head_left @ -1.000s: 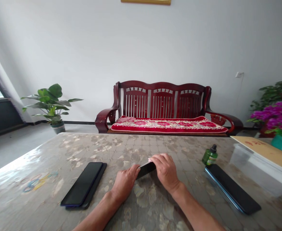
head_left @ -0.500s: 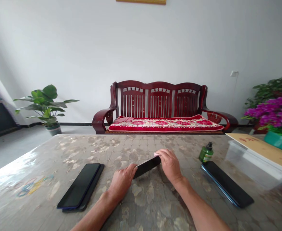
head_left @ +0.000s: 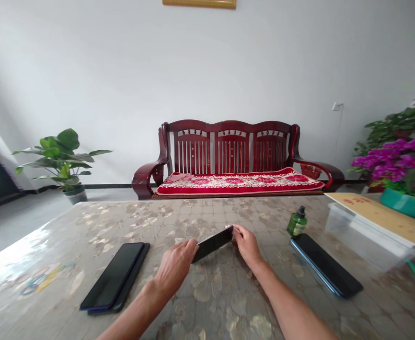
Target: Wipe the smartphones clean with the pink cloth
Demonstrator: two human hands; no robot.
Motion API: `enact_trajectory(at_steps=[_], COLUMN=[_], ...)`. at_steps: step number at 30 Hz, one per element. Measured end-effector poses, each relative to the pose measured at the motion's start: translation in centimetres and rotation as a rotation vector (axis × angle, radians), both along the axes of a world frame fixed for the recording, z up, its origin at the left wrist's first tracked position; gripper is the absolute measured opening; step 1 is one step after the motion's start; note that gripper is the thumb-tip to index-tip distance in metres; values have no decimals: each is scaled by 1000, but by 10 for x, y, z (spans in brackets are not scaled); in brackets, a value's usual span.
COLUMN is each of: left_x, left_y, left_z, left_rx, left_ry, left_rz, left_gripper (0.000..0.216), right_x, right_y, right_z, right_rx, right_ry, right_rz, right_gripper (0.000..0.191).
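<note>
A black phone (head_left: pixel 213 242) is held tilted above the patterned table (head_left: pixel 207 293), its far end raised. My left hand (head_left: pixel 175 267) grips its near end with curled fingers. My right hand (head_left: pixel 246 243) pinches its far end. Two stacked black phones (head_left: pixel 114 280) lie to the left of my hands. Another dark phone with a blue edge (head_left: pixel 325 270) lies to the right, beside a small green bottle (head_left: pixel 297 222).
A clear plastic box (head_left: pixel 367 233) with a tan board on top stands at the right edge, next to a teal pot of purple flowers (head_left: pixel 404 189). A red wooden bench (head_left: pixel 230 160) and a potted plant (head_left: pixel 61 158) stand beyond the table.
The phone's far end has risen higher off the table. My right hand slid from covering the phone to pinching its far tip. The view drifted slightly right.
</note>
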State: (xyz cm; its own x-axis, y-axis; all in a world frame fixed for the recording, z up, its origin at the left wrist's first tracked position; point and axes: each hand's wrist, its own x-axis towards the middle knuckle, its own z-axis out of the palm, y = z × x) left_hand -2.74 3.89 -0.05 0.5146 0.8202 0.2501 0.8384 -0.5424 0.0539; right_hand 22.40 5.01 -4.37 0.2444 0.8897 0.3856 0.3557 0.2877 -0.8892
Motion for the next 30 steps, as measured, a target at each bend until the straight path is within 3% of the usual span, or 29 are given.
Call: enact_trajectory(at_steps=[8,14,16,19,23,30], left_x=[7,8,10,15,27,40], left_y=[1,3,2,-1,-5,-19], left_z=[11,21,25,30,35,45], left_rx=[-16,-19,-16,9,63,257], left_ry=[75,81,56,-33,-201,-470], left_rz=[-22,-5,-3,-6,-38,-143], left_gripper=[14,15,16,17,16,19], right_x=[2,0,-2,-10,-26,-47], right_y=[-1,1,-2,-14,-33,-51], right_z=[3,22,37,65,93,103], right_rx=[-22,54,107,311,454,575], right_ry=[51,45,-15,-345,-604,-731], right_rz=[104,57,42,12,2,16], right_gripper=[40,26,19,17,17,20])
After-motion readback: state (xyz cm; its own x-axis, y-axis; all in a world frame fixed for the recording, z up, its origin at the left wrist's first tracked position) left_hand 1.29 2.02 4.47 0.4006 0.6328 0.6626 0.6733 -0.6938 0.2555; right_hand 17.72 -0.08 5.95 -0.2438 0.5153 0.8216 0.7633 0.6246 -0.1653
